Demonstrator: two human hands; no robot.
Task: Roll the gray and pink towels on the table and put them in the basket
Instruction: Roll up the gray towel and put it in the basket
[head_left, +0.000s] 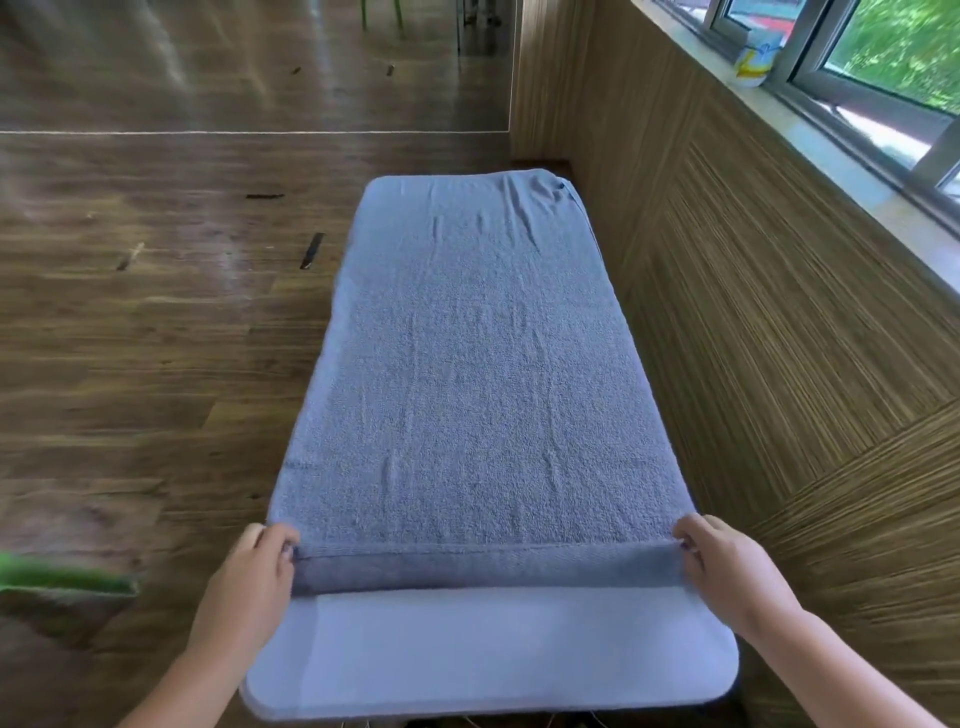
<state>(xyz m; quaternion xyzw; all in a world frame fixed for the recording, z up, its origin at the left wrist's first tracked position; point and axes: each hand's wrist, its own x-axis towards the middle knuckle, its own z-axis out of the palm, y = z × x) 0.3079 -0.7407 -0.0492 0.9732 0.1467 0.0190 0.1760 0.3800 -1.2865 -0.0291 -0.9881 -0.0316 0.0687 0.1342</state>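
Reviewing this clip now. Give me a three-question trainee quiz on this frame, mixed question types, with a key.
1. True or false: the long gray terry towel lies spread along the narrow white table.
2. Which hands grip the towel's near edge? A) left hand only B) right hand only C) both
3. Fill in: a white container with yellow markings stands on the window ____.

Key: 1 true. 2 C, one hand at each near corner, where the first fold of the roll has formed. 3 sill.
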